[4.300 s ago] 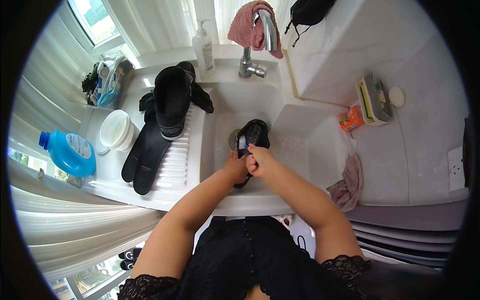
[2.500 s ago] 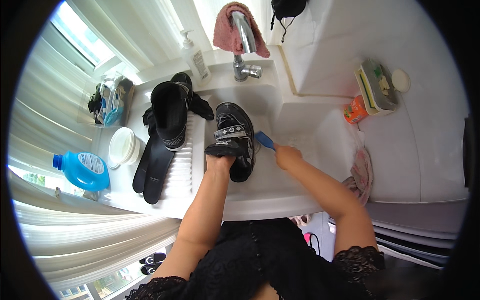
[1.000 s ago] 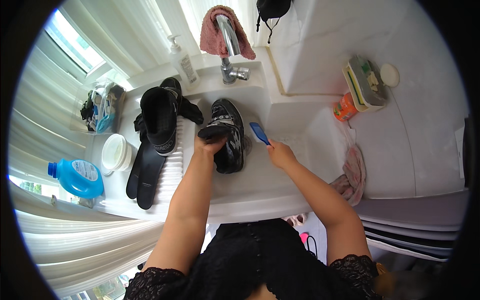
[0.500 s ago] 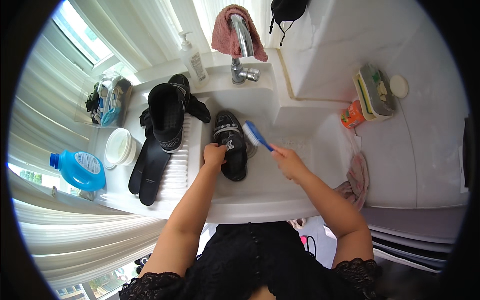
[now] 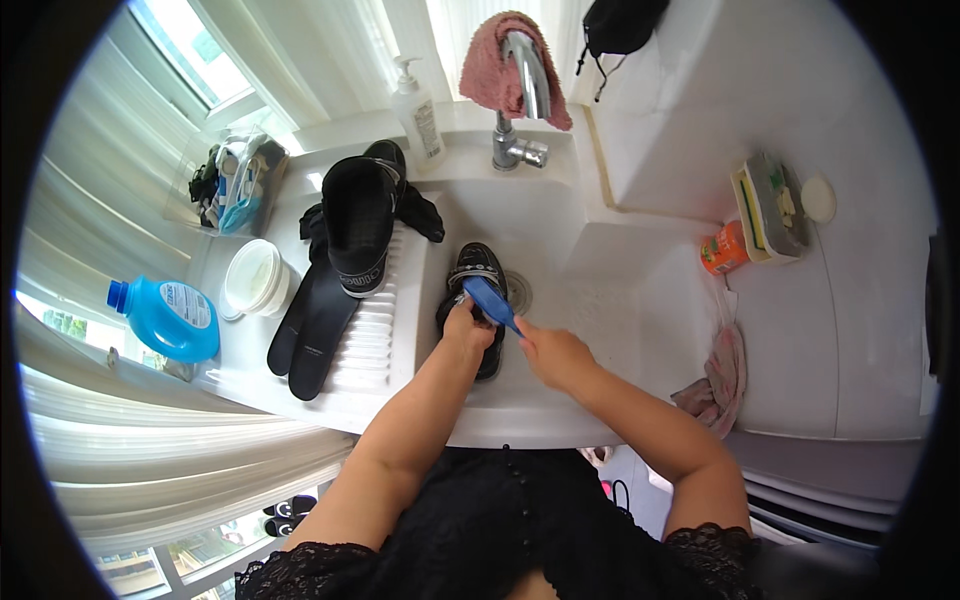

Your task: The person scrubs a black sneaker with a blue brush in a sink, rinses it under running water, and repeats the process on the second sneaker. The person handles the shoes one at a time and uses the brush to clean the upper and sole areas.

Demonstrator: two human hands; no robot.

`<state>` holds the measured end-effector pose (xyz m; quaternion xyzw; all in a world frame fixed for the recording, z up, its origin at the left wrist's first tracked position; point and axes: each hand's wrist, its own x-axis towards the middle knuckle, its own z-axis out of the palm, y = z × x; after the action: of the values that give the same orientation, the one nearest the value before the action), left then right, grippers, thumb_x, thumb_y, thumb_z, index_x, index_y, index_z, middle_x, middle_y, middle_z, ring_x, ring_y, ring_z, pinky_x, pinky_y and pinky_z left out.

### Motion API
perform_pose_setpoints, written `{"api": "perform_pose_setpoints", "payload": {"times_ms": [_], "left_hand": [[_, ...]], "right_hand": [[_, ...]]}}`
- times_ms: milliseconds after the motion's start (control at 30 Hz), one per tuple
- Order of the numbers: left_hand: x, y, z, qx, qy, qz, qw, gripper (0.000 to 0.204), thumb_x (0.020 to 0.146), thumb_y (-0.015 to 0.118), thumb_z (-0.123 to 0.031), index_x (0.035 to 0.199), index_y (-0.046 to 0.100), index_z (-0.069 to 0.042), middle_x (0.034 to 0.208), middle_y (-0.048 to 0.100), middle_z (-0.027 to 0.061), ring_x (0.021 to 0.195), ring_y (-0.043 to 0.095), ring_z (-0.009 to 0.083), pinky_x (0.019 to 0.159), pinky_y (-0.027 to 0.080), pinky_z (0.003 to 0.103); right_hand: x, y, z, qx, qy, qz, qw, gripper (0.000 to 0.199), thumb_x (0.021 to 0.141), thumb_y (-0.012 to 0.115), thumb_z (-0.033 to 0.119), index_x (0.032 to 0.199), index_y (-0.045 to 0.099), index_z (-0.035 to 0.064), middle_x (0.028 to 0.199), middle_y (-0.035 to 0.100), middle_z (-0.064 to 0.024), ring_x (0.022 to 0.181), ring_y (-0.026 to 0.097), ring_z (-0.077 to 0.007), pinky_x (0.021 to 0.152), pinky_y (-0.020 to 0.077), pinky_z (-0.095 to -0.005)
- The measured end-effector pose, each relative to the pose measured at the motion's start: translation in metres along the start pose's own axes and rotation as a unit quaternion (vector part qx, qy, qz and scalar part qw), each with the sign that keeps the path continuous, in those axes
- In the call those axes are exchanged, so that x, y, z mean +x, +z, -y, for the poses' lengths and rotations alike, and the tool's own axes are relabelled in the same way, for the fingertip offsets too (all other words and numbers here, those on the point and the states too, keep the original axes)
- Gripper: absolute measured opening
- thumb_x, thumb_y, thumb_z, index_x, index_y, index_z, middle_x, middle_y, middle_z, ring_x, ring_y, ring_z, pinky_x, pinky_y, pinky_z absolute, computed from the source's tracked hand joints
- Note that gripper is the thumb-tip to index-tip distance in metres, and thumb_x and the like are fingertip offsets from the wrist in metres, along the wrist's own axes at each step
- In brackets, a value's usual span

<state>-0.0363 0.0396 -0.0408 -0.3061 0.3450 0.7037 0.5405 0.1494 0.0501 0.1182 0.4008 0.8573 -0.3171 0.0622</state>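
Note:
In the white sink basin [image 5: 610, 330] lies a black shoe [image 5: 476, 259] with pale trim, its toe toward the tap. My left hand [image 5: 466, 328] is closed on the shoe's near part. A blue scrub brush [image 5: 490, 304] is gripped by its handle in my right hand [image 5: 555, 355]. The brush head rests against the shoe's upper, bristles down and hidden, close to my left fingers. Left of the basin, another black shoe [image 5: 358, 215] sits on the ribbed washboard, beside two black insoles [image 5: 320, 345].
A chrome tap [image 5: 510, 148] draped with a pink cloth [image 5: 490, 65] stands behind the basin. To the left are a blue detergent jug [image 5: 170, 325], a white tub [image 5: 255, 275] and a pump bottle [image 5: 418, 120]. An orange can [image 5: 722, 250] and sponge holder [image 5: 770, 215] stand right.
My right hand has brought the brush left and down onto the shoe, and the bristles have turned downward. My left hand still holds the shoe. The whole view has shifted slightly.

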Motion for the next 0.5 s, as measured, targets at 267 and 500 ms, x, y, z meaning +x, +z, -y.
{"api": "perform_pose_setpoints", "payload": {"times_ms": [267,500], "left_hand": [[-0.024,0.007,-0.003,-0.030,-0.014,-0.009,0.999,0.039,0.099,0.041,-0.028,0.131,0.044,-0.005,0.133,0.048,0.0168,0.121,0.048,0.0332,0.108,0.031,0.051],[0.002,-0.006,0.017,0.081,0.042,-0.068,0.994,0.033,0.096,0.046,-0.011,0.127,0.046,0.000,0.124,0.052,0.0184,0.112,0.054,0.0338,0.092,0.048,0.051]], "right_hand": [[0.047,0.022,-0.006,-0.051,0.009,-0.065,0.997,0.041,0.095,0.046,0.028,0.134,0.047,0.0183,0.082,0.067,-0.0165,0.076,0.064,-0.0399,0.068,0.0504,-0.0504],[0.027,0.011,0.015,-0.109,-0.004,0.001,0.994,0.038,0.094,0.047,0.028,0.131,0.052,0.0168,0.088,0.068,-0.0163,0.081,0.064,-0.0378,0.071,0.0503,-0.0484]]}}
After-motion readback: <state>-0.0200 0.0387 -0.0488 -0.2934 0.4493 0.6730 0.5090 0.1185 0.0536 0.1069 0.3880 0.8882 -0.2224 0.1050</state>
